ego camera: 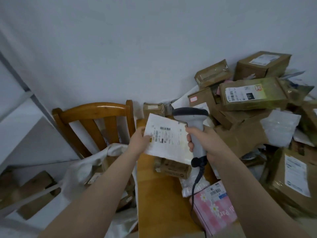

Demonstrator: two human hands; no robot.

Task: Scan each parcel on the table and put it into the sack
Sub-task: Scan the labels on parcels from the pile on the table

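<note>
Currently my left hand [139, 140] pinches the parcel [169, 140], a flat white mailer, at its left edge, thumb on the label face; the other fingers are behind it, so I cannot tell how they lie. The parcel is raised clear of the table [154, 203], label towards me and slightly tilted, which I judge is meant to present the barcode.

My right hand [204, 143] is clamped on the scanner [193, 121], fingers wrapped round its handle. The head stands just above the parcel's upper right corner (touching or not, I cannot tell). Its cable [195, 184] trails from the handle foot down across the table.

The sack [80, 170] slumps open-mouthed against the chair [96, 114], just left of the table and under my left forearm, with boxes already inside. That placement looks chosen to make the drop a short move leftward.

Outstanding on the table are a brown box [173, 169] directly beneath the parcel, a pink parcel [217, 208] at the near edge, and a pile [253, 97] against the wall at right.

Step in hand is the scan. The head sits off the barcode, so a misread is possible.
</note>
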